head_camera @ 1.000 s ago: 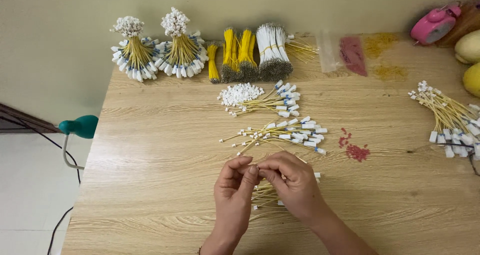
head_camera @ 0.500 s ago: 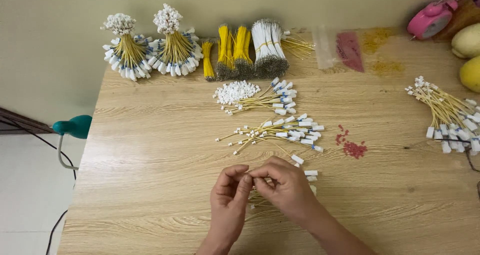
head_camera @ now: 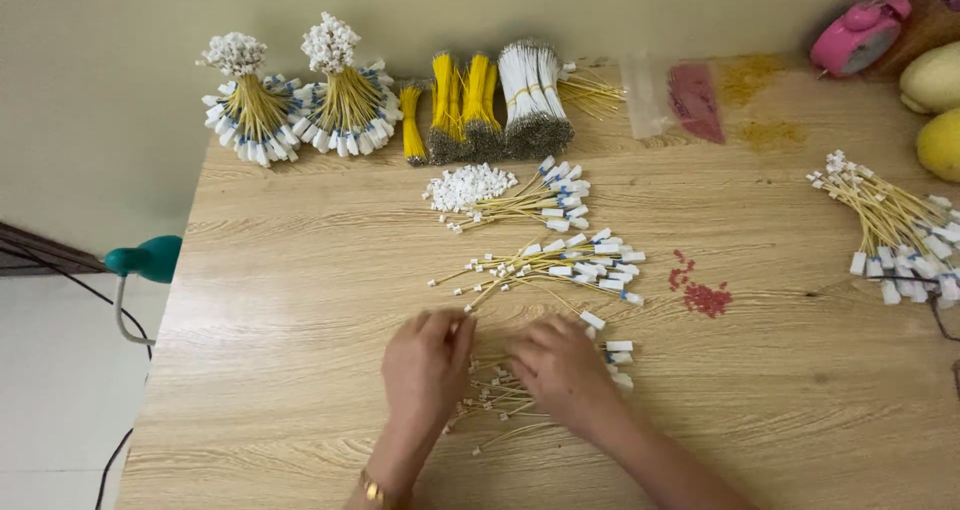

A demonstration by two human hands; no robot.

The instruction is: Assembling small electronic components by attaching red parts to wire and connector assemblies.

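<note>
Head view: both hands are laid palm-down over a small loose pile of yellow wire leads (head_camera: 505,395) with white connector ends, near the front edge of the wooden bench (head_camera: 260,300). The left hand (head_camera: 425,365) covers the pile's left part and the right hand (head_camera: 560,365) its right part; a few white connectors (head_camera: 618,355) stick out just beside the right hand. The fingers are spread and pressed flat on the leads, and no closed grip on any single lead can be made out; whether one is pinched underneath cannot be told.

Risks, as judged from this layout: the thin leads could be tangled or bent under flat palms, and a connector could be pulled off if a snagged lead is lifted. A second fan of leads (head_camera: 555,270) lies just beyond the fingertips, so the two lots could be mixed by a forward sweep. The red specks (head_camera: 705,298) to the right could be dragged into the pile. The pile lies close to the bench's near edge, so leads could be pushed off. The tied bundles (head_camera: 345,105) at the back wall lie well apart and are unlikely to be disturbed.
</note>
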